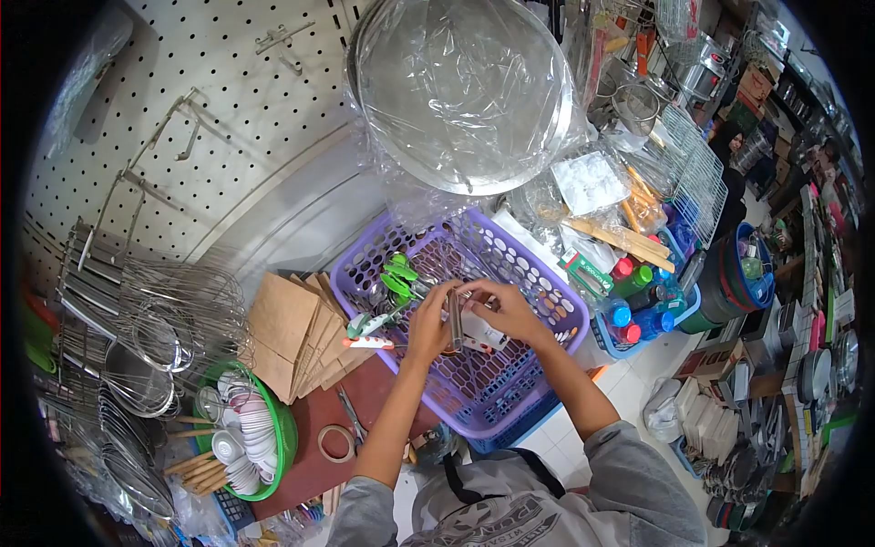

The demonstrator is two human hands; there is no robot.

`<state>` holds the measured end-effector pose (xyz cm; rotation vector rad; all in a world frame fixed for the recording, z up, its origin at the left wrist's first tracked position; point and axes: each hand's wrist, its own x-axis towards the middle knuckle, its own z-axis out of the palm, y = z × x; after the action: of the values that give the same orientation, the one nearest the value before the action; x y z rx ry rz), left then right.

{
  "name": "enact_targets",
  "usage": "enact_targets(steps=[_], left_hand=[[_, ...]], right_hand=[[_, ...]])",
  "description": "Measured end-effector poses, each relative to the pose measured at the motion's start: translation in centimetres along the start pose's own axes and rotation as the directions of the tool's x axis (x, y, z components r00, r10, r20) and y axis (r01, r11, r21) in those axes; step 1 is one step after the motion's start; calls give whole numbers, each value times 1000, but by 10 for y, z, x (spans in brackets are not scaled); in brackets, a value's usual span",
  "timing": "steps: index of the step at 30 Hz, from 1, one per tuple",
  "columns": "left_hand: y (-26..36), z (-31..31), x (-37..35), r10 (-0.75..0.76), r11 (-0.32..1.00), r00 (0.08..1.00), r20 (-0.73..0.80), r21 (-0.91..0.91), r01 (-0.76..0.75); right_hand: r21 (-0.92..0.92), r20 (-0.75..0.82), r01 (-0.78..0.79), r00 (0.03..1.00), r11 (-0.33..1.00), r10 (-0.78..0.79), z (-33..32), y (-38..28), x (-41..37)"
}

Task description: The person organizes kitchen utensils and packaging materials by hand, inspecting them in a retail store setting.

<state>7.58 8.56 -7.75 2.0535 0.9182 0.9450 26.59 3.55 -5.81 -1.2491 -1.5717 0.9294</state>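
Observation:
Over the purple plastic basket [576, 330], my left hand [432, 321] is closed around a slim, upright, brown and silvery piece [455, 321] whose kind I cannot make out. My right hand [507, 308] meets it at the top, with thumb and fingers bent against its upper end. Just under the right hand, a white card or packet [483, 334] shows. Green-handled utensils [397, 277] lie in the basket left of my hands. An orange-and-white handle [368, 343] rests across the basket's left rim, close to my left wrist.
Brown cardboard pieces [284, 330], a tape roll [336, 443] and scissors [350, 412] lie to the left. A green basket [286, 448] holds white spoons. Large wrapped round trays [465, 91] stand behind; bottles [653, 321] are at right. Whisks [182, 292] hang at left.

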Motion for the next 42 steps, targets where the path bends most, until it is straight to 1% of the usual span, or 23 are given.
enact_targets(steps=[3,4,7,8,10,11,12,14,15,18,21,23,24,25,26,28,31,32,33,34,37,41,42], left_hand=[[6,0,-2,23,1000,992,-124,3,-23],[9,0,-4,-2,993,988,-151,-115,-15],[10,-3,-11,-85,986,988,-126,-150,66],[11,-4,-13,-44,981,988,-151,-195,14],[9,-10,-19,-137,958,980,-146,-272,93],[9,-12,-22,-182,942,973,-142,-309,131],[17,-15,-21,-159,909,967,-200,-411,65],[30,-31,-26,-231,908,953,-196,-396,138],[35,-39,-28,-265,905,944,-196,-389,173],[43,-61,-30,-274,897,943,-189,-405,180],[55,-85,-39,-257,884,955,-145,-434,172],[65,-97,-48,-202,905,968,-152,-407,125],[68,-106,-52,-226,890,968,-107,-426,161],[73,-111,-58,-243,876,963,-120,-453,165],[78,-117,-65,-260,861,956,-133,-480,168],[84,-131,-78,-260,862,957,-131,-478,169],[98,-147,-98,-215,866,950,-225,-494,79],[95,-154,-107,-223,854,956,-189,-511,99],[97,-160,-117,-250,850,945,-209,-515,111],[101,-166,-126,-277,845,933,-229,-520,123],[107,-185,-153,-306,847,908,-285,-517,124],[116,-210,-189,-274,913,875,-400,-395,106],[121,-214,-199,-323,885,851,-414,-452,116]], right_hand=[[-200,-179,140,968,970,-177,5,11,2],[-268,-157,74,980,961,-120,4,10,0],[-519,-216,198,911,832,-351,7,3,1],[-552,-184,215,911,806,-369,7,2,2],[-615,-118,250,909,748,-401,5,1,2],[-514,-86,234,943,825,-321,5,1,0],[-407,-41,205,969,890,-243,6,-3,-2],[-242,89,113,992,964,-94,7,-12,-5],[-200,106,113,990,973,-94,10,-14,-4],[-38,151,79,986,996,-72,20,-23,-7],[-49,173,177,971,983,-167,28,-31,-9],[164,233,44,969,985,-83,40,-37,-12],[264,271,-30,961,964,-44,48,-42,-14],[356,315,-108,949,928,-10,55,-48,-16],[385,358,-189,933,903,43,60,-55,-19],[447,402,-203,916,871,7,78,-64,-22],[521,495,-256,868,814,-44,108,-80,-26],[541,529,-284,847,792,-58,118,-88,-29],[558,564,-313,823,769,-74,127,-96,-31],[505,600,-343,799,792,-37,137,-100,-33],[497,605,-237,784,834,-138,168,-114,-37],[463,687,-207,698,862,-202,207,-123,-30],[446,708,-221,680,867,-190,209,-139,-31]])
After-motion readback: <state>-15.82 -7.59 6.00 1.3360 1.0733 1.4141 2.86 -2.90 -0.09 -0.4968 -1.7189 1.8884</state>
